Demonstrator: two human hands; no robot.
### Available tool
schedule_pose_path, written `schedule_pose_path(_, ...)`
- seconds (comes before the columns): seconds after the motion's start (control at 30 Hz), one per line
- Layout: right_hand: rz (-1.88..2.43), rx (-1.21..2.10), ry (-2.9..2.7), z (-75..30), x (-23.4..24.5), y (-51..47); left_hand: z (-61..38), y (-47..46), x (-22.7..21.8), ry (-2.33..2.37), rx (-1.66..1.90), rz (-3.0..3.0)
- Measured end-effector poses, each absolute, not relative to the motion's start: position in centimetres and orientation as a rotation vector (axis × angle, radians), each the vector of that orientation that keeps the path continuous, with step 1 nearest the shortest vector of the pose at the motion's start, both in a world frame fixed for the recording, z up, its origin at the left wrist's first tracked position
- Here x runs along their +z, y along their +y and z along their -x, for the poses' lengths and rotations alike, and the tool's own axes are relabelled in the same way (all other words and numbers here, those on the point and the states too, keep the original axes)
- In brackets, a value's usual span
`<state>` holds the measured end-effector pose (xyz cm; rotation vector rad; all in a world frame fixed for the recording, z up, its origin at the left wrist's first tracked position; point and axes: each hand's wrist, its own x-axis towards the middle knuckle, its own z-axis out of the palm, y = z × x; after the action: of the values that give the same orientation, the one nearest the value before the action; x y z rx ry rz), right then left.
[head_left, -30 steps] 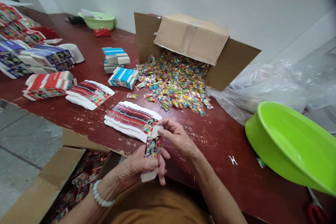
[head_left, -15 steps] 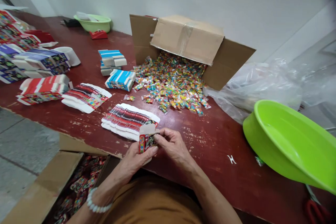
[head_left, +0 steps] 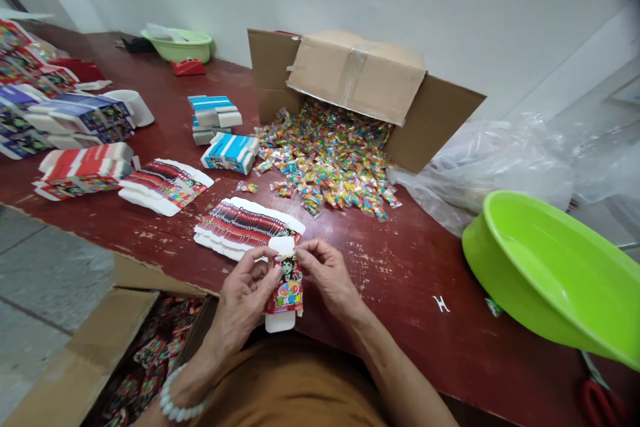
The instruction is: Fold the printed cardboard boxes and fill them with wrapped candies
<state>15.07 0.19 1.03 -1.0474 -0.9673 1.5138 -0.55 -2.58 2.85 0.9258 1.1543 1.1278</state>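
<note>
A small red printed carton (head_left: 285,288) hangs upright between both hands at the table's near edge, its white top flap up. My left hand (head_left: 243,299) pinches the carton's left side near the top. My right hand (head_left: 325,273) pinches the top right corner. Just beyond the hands lies a fanned stack of flat red cartons (head_left: 247,227). Farther back, a heap of small wrapped candies (head_left: 327,160) spills out of a tipped cardboard box (head_left: 360,77).
A lime green basin (head_left: 555,273) sits at the right, with clear plastic bags (head_left: 505,160) behind it. Stacks of blue cartons (head_left: 231,151) and red cartons (head_left: 83,167) lie at the left. An open cardboard box (head_left: 145,353) with filled cartons stands below the table edge.
The carton was turned from lying sideways in both hands to hanging upright with its printed face toward me. Both hands shifted their grip to its upper corners.
</note>
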Motion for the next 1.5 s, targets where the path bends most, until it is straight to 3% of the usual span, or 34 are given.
schedule_pose_path(0.23, 1.035, 1.895, -0.853, -16.3, 1.8, 1.9, 1.2, -2.3, 3.2, 1.133, 1.02, -0.885)
schedule_pose_path(0.47, 0.979, 1.575, -1.155, -16.2, 2.4, 1.7, 1.2, -2.6, 2.8, 1.029, 1.168, -0.815)
schedule_pose_path(0.77, 1.025, 1.424, -1.381, -16.3, 2.3, 0.8, 0.1, -2.8, 2.9, 0.943, 0.805, -0.487)
schedule_pose_path(1.17, 0.957, 1.724, -1.224, -16.2, 3.6, 2.0, 0.7, -2.5, 1.7, 0.991, 0.872, -0.856)
schedule_pose_path(1.27, 0.885, 1.643, -1.398, -16.5, 3.8, 1.6, 0.8, -2.3, 1.3, 0.965, 0.834, -0.817)
schedule_pose_path(1.5, 0.956, 1.113, -2.03, -16.5, 3.4, 0.5, 0.4, -2.4, 0.8, 0.967, 0.889, -0.702)
